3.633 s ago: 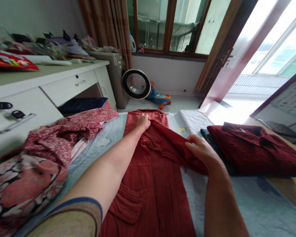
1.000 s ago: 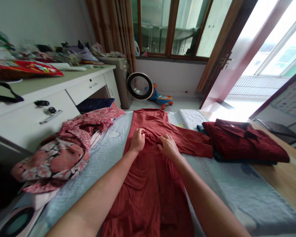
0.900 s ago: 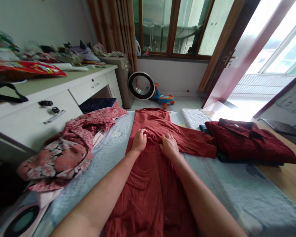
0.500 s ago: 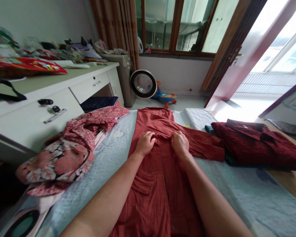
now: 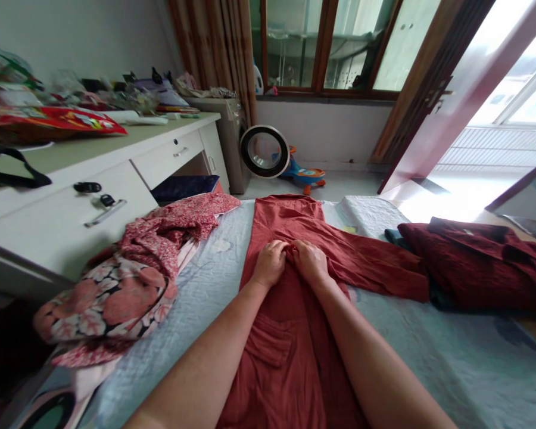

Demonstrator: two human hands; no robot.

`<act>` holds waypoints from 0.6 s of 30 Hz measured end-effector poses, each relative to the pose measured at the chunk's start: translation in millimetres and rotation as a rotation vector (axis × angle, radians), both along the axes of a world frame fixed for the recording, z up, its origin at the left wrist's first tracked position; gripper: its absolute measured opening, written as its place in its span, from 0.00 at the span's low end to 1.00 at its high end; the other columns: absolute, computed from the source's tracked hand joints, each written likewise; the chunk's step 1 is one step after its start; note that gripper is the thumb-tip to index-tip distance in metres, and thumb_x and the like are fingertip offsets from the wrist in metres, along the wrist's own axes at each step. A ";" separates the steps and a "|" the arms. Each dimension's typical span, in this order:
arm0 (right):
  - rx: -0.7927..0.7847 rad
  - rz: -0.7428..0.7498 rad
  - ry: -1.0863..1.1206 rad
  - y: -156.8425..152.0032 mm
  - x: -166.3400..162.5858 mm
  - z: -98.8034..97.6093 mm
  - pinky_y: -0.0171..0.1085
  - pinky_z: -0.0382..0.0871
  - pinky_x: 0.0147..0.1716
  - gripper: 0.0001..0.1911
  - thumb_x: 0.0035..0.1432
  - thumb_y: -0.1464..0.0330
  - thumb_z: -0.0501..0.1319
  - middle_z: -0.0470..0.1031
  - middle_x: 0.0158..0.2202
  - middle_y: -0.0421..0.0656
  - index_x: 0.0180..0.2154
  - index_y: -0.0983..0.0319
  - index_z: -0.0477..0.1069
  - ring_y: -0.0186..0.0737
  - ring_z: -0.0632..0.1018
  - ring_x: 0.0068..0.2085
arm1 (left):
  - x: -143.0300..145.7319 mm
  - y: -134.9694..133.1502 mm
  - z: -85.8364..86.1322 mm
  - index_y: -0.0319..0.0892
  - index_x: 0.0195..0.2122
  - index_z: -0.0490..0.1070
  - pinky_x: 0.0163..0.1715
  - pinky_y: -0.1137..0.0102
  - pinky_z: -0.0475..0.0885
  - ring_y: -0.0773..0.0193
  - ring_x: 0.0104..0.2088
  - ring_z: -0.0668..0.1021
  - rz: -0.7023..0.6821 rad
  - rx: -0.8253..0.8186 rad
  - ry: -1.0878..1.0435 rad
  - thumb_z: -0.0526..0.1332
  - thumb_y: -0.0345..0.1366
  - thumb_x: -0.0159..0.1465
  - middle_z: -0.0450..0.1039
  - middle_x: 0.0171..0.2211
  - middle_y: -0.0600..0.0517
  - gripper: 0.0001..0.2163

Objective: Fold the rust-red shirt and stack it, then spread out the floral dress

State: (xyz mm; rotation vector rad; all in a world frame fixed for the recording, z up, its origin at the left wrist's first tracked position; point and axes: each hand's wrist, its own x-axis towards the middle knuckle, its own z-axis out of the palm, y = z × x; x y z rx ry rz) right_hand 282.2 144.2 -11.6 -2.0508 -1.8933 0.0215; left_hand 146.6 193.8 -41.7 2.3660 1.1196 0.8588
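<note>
A long rust-red dress (image 5: 272, 390) lies spread over the bed, its collar end away from me. One sleeve stretches to the right, and a flap pocket shows on the left of its lower part. At the waist, my left hand (image 5: 271, 262) has its fingers curled into the gathered cloth. Close beside it, my right hand (image 5: 310, 261) pinches the same gathers, the fingertips of both hands nearly meeting. Whatever lies under the fingers is hidden.
Crumpled floral clothes (image 5: 134, 292) lie on the left of the pale blue bed cover (image 5: 205, 286). Folded dark red clothing (image 5: 486, 265) sits at the right. Beyond are a cluttered white desk (image 5: 111, 179), a washing machine with its round door (image 5: 264, 151) swung out, and a toy car (image 5: 306, 174).
My right hand has moved left along the dress's waist, close to my left hand. The waist cloth is bunched more tightly between them. The view has shifted slightly.
</note>
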 end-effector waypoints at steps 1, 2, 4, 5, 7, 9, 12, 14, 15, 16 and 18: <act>0.011 -0.007 0.006 0.8 0.1 -2.7 0.34 0.61 0.36 0.12 0.66 0.67 0.52 0.78 0.40 0.42 0.44 0.56 0.73 0.38 0.76 0.40 | 0.5 -0.2 0.5 0.41 0.47 0.71 0.55 0.63 0.68 0.59 0.50 0.74 0.009 -0.003 0.002 0.54 0.28 0.65 0.74 0.48 0.47 0.12; 0.021 -0.016 0.012 1.7 0.2 -4.8 0.34 0.61 0.37 0.12 0.66 0.67 0.52 0.78 0.40 0.42 0.43 0.56 0.74 0.38 0.76 0.40 | 1.0 -0.3 1.0 0.40 0.47 0.71 0.56 0.63 0.68 0.59 0.50 0.74 0.016 -0.005 0.003 0.54 0.28 0.64 0.74 0.48 0.46 0.12; 0.052 -0.031 0.021 3.3 -0.4 -7.3 0.33 0.61 0.37 0.13 0.67 0.67 0.51 0.79 0.41 0.42 0.43 0.56 0.74 0.38 0.76 0.40 | 1.9 -0.8 2.0 0.39 0.49 0.70 0.56 0.62 0.67 0.58 0.51 0.74 0.030 -0.008 0.000 0.55 0.27 0.63 0.74 0.49 0.45 0.13; 0.074 -0.034 0.023 4.1 -0.9 -8.2 0.34 0.61 0.38 0.14 0.67 0.66 0.51 0.79 0.41 0.42 0.44 0.56 0.74 0.38 0.76 0.40 | 2.3 -1.1 2.4 0.39 0.50 0.69 0.57 0.62 0.67 0.58 0.52 0.74 0.037 -0.011 -0.002 0.56 0.27 0.62 0.73 0.50 0.45 0.15; 0.128 -0.018 0.019 5.4 -1.6 -10.0 0.34 0.62 0.40 0.14 0.68 0.66 0.50 0.79 0.41 0.43 0.44 0.57 0.75 0.39 0.75 0.41 | 2.6 -1.8 3.1 0.39 0.51 0.68 0.57 0.62 0.67 0.57 0.52 0.74 0.051 -0.021 -0.006 0.57 0.26 0.60 0.73 0.51 0.44 0.17; 0.177 0.009 0.019 6.1 -1.1 -12.0 0.35 0.63 0.43 0.15 0.67 0.68 0.50 0.79 0.41 0.43 0.44 0.57 0.76 0.41 0.74 0.43 | 2.4 -2.5 3.4 0.39 0.52 0.67 0.56 0.62 0.68 0.57 0.52 0.75 0.058 -0.032 -0.011 0.59 0.25 0.59 0.73 0.50 0.44 0.19; 0.208 0.037 0.050 5.7 2.0 -15.0 0.36 0.62 0.49 0.18 0.64 0.73 0.50 0.79 0.46 0.44 0.49 0.60 0.74 0.42 0.73 0.46 | 1.8 -3.0 2.9 0.40 0.52 0.66 0.55 0.61 0.70 0.57 0.51 0.76 0.062 -0.047 -0.031 0.61 0.26 0.59 0.74 0.50 0.44 0.19; 0.197 0.054 0.077 4.8 4.9 -16.5 0.36 0.61 0.52 0.22 0.60 0.76 0.50 0.78 0.49 0.45 0.53 0.62 0.72 0.42 0.72 0.48 | 1.5 -3.0 2.0 0.40 0.51 0.66 0.54 0.61 0.71 0.57 0.50 0.76 0.068 -0.054 -0.037 0.61 0.28 0.59 0.75 0.49 0.44 0.18; 0.182 0.060 0.085 4.4 6.3 -17.0 0.37 0.60 0.53 0.24 0.59 0.77 0.51 0.77 0.51 0.45 0.55 0.63 0.71 0.42 0.71 0.50 | 1.4 -3.0 1.4 0.40 0.50 0.67 0.53 0.61 0.71 0.57 0.50 0.76 0.064 -0.052 -0.032 0.62 0.28 0.60 0.75 0.48 0.45 0.16; 0.162 0.059 0.091 4.0 7.6 -17.4 0.37 0.60 0.54 0.25 0.58 0.77 0.51 0.77 0.52 0.45 0.56 0.64 0.70 0.43 0.70 0.51 | 1.3 -3.0 0.8 0.40 0.49 0.68 0.54 0.61 0.71 0.57 0.50 0.76 0.053 -0.044 -0.021 0.62 0.29 0.60 0.75 0.48 0.45 0.15; 0.112 0.036 0.094 3.4 9.6 -17.8 0.38 0.59 0.54 0.26 0.58 0.76 0.51 0.76 0.53 0.45 0.58 0.64 0.69 0.44 0.70 0.53 | 1.2 -3.0 -0.1 0.40 0.49 0.69 0.56 0.61 0.69 0.57 0.52 0.75 0.014 -0.011 0.014 0.61 0.30 0.62 0.75 0.50 0.45 0.13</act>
